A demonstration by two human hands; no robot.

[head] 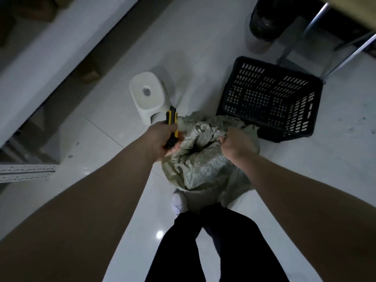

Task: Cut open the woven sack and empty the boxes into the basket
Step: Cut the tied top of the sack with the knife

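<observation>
Left hand (162, 137) was closed round a yellow-and-black utility knife (172, 127), fist tight on the handle. Knife's long axis ran near vertical in frame, upper end pointing away from the person toward the white plastic stool (149, 96); lower end stuck out under the fist against the sack. Blade not discernible. Right hand (236, 144) was clenched on a bunch of fabric at the top of the grey-green woven plastic sack (203, 159), fingers curled in, thumb hidden. Sack stood upright on the pale glossy tiled floor (114, 180) between both hands, long axis roughly vertical, crumpled mouth facing up and away from the person with a frayed edge at the far side. Sack's bottom sat just in front of a white shoe (179, 202) and black trousers (223, 245). Contents not visible. Black perforated plastic basket (270, 98) lay beyond the right hand, just beside the sack's frayed top, opening up; touching or not, cannot tell. Stool was beyond the left hand, close to the knife's top end.
</observation>
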